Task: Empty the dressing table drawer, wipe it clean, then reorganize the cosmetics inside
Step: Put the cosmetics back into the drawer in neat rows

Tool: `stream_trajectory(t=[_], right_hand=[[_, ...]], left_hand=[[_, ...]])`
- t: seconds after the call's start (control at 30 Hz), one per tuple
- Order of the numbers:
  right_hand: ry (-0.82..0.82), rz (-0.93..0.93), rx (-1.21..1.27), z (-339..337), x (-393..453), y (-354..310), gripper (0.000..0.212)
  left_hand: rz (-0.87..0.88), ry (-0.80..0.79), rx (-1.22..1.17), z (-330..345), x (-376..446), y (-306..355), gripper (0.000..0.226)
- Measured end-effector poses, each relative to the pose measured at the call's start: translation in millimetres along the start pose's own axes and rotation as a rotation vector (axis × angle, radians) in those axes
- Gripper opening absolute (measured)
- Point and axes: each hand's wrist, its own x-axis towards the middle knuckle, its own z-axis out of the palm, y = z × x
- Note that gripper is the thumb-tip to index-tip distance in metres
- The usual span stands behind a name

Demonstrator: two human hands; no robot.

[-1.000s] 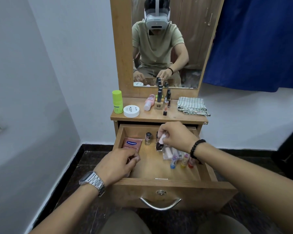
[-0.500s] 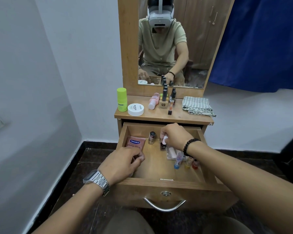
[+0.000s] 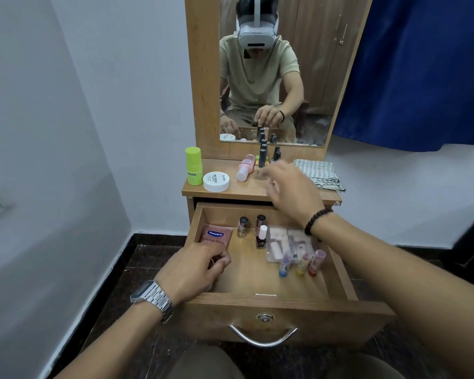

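Since a moment ago the right hand (image 3: 290, 190) left the white-capped nail polish (image 3: 261, 237) standing in the drawer (image 3: 282, 310) and rose over the tabletop (image 3: 230, 193), fingers loose. Left hand (image 3: 196, 266) pinches the Vaseline tube (image 3: 216, 236) at 9 o'clock.

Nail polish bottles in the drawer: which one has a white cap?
The front bottle, nearest the clear box. The two bottles behind it have dark caps.
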Motion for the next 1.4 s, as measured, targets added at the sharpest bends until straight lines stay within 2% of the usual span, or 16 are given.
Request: stream_trajectory(t=[0.07,0.17,0.3,0.43,0.57,0.7,0.77,0.97,1.4], right_hand=[[0.009,0.036,-0.028,-2,16,14,0.036],[-0.127,0.107,-0.058,5,32,28,0.043],[-0.238,0.152,-0.002,13,41,35,0.031],[-0.183,0.209,0.091,12,42,38,0.019],[-0.105,0.107,0.152,4,36,21,0.01],[-0.263,-0.077,0.156,-4,21,-13,0.015],[-0.363,-0.106,0.142,0,11,-25,0.02],[-0.581,-0.032,0.073,35,-13,-39,0.026],[-0.614,0.065,0.077,73,-17,-45,0.036]], left_hand=[[-0.002,0.002,-0.006,-1,0,1,0.02],[0.0,0.008,-0.006,-1,0,1,0.019],[-0.005,0.008,-0.01,0,-1,0,0.018],[-0.002,0.008,-0.017,0,0,-1,0.019],[-0.001,0.013,-0.017,0,0,-1,0.019],[-0.004,0.006,-0.019,0,0,0,0.018],[-0.004,0.007,-0.018,0,0,-1,0.018],[-0.01,0.004,-0.011,2,0,-3,0.02],[0.002,0.009,-0.017,3,1,-5,0.018]])
